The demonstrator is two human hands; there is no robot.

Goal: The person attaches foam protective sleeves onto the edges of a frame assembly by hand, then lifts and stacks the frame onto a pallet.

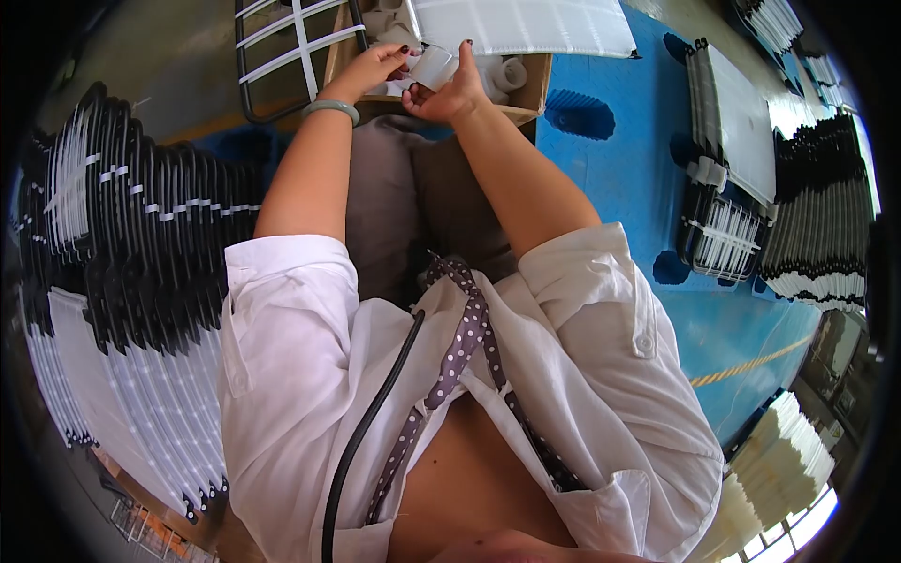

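Note:
A short white plastic-looking cylinder (434, 68) rests in my right hand (458, 94), with the fingers curled under it and the thumb pointing up. Close by on its left is my left hand (374, 69), its thumb and fingertips pinched together; what they hold, if anything, is too small to make out. Both hands are over a brown box (532, 92) that contains several more white cylinders (510, 74). A white fabric-like panel (526, 26) lies across the far side of the box. Left of the box is a black frame with white straps (298, 42).
Black-framed white panels stand in a large stack (141, 216) on the left. On the blue surface (601, 178) at right are another white panel (737, 117) and a smaller strapped frame (727, 235). Further right is a dark stack (818, 206). A black cable (361, 427) runs down my front.

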